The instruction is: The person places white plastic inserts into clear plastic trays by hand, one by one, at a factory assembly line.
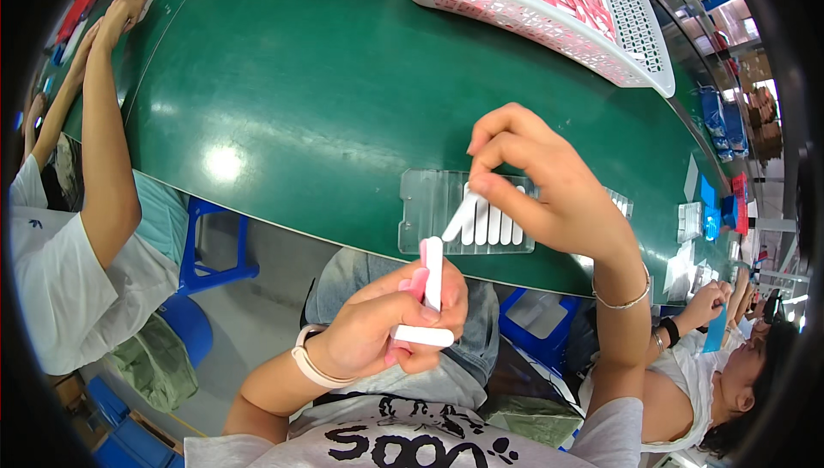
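My left hand point(365, 335), near my lap at the table's front edge, is closed around several small nail files point(433, 275), white on one face and pink on the other. They stick out at different angles. Above the clear plastic tray point(417, 210), my right hand point(554, 180) pinches the upper end of one white nail file point(461, 218), which slants down toward the tray's left part. Several white files point(493, 227) lie side by side in the tray's slots to the right of it. The right hand hides part of the tray's far right corner.
A white perforated basket point(549, 26) full of pink and white files stands at the far side of the green table point(283, 82). Another clear tray point(620, 203) lies right of my right wrist. People sit at both sides, with blue stools point(210, 245) below.
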The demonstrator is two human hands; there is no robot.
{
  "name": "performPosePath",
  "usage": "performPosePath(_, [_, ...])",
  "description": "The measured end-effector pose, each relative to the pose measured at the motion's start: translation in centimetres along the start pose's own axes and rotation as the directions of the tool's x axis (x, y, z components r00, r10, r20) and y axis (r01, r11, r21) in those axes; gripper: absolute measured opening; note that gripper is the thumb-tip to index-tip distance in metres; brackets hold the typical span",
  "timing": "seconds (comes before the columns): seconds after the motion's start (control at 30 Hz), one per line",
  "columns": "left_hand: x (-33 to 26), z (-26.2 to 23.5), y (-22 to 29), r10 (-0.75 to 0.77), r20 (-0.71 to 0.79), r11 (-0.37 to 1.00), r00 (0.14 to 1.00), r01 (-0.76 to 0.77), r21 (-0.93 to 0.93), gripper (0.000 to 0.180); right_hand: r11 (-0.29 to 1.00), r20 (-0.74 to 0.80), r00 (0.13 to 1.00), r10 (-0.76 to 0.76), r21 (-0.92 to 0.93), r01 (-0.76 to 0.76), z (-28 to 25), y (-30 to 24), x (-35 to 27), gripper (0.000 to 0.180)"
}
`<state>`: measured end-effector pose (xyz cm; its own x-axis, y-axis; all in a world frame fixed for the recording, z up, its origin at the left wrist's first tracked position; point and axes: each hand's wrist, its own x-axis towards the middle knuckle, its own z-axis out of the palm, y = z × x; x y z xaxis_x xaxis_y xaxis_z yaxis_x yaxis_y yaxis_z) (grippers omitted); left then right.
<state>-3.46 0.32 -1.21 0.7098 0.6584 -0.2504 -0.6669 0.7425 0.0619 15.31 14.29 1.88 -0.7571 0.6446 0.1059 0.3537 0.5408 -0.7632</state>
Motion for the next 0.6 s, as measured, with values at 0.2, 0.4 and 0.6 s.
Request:
performPosePath(0.2, [0.2, -0.1, 0.2, 0.184, -0.125, 0.954, 0.975, -0.146, 0.262, 0.015, 0.956, 0.134, 0.991, -0.016, -0.288, 0.054, 0.0, 0.2, 0.6, 0.016])
performPosePath(0.4, [0.0, -0.2, 0.3, 0.179, -0.162, 0.943, 0.970, -0.122, 0.308, 0.017, 0.931, 0.170, 0.985, -0.039, -0.351, 0.098, -0.3, 0.0, 1.9, 0.021])
performPosePath(0.6, [0.3, -0.1, 0.3, 0.194, -0.158, 0.934, 0.968, -0.133, 0.331, 0.017, 0.955, 0.190, 0.982, -0.004, -0.291, 0.060, -0.3, 0.8, 1.1, 0.022])
